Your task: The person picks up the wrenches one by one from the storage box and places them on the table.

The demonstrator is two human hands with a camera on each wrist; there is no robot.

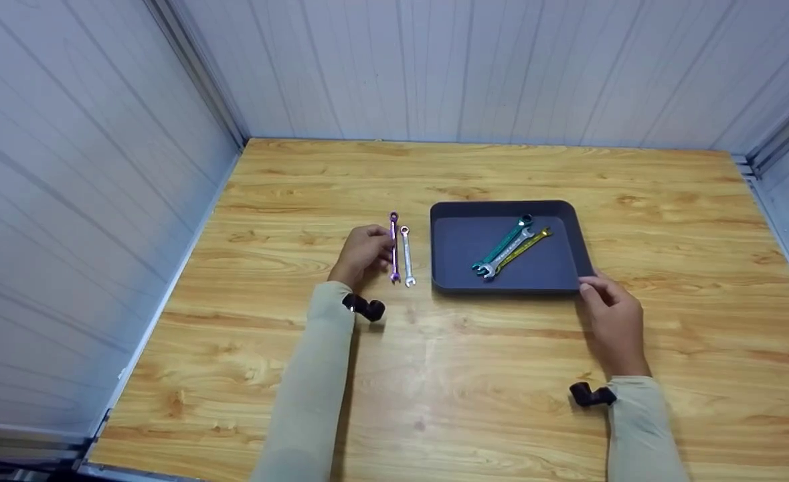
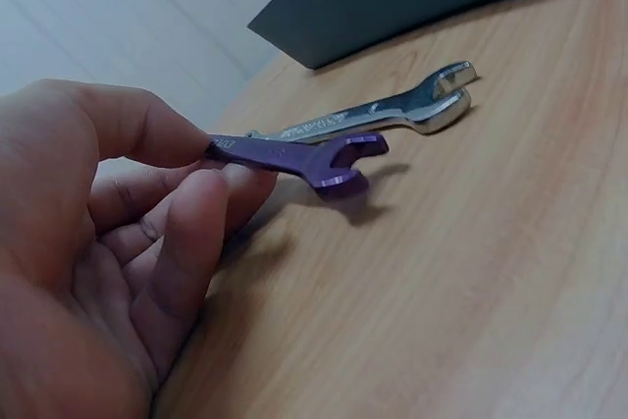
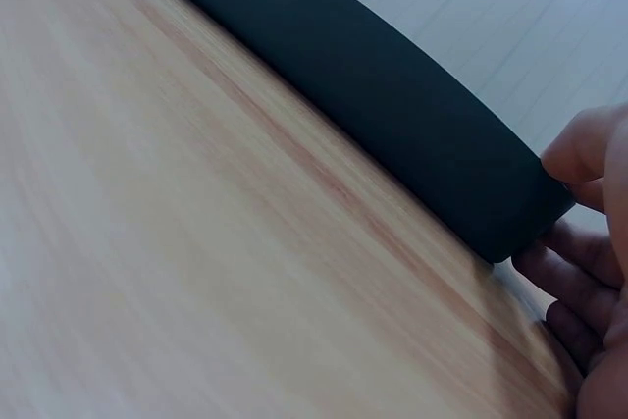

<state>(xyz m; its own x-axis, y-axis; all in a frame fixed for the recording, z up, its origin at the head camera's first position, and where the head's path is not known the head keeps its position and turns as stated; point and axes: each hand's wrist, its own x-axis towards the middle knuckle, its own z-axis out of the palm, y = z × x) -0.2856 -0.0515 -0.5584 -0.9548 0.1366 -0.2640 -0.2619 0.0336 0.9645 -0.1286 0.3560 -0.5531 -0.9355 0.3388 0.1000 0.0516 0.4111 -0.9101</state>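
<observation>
My left hand (image 1: pixel 366 249) pinches a purple combination wrench (image 1: pixel 395 251) between thumb and fingers; in the left wrist view the open end of this purple wrench (image 2: pixel 294 157) appears just above the table. Right beside it a silver wrench (image 1: pixel 407 260) lies on the wood, its open end (image 2: pixel 446 100) pointing the same way. A dark grey tray (image 1: pixel 461 244) stands to the right. Inside the tray are a green wrench (image 1: pixel 504 241), a silver wrench (image 1: pixel 511 252) and a yellow wrench (image 1: pixel 524 250), overlapping. With thumb and fingers, my right hand (image 1: pixel 615 321) grips the tray's near right corner (image 3: pixel 530 208).
The wood-grain table (image 1: pixel 434 388) carries everything. White panel walls (image 1: pixel 381 73) rise behind it and on both sides. Small black cameras (image 1: pixel 365 307) are strapped at the wrists, over light sleeves (image 1: pixel 307 395).
</observation>
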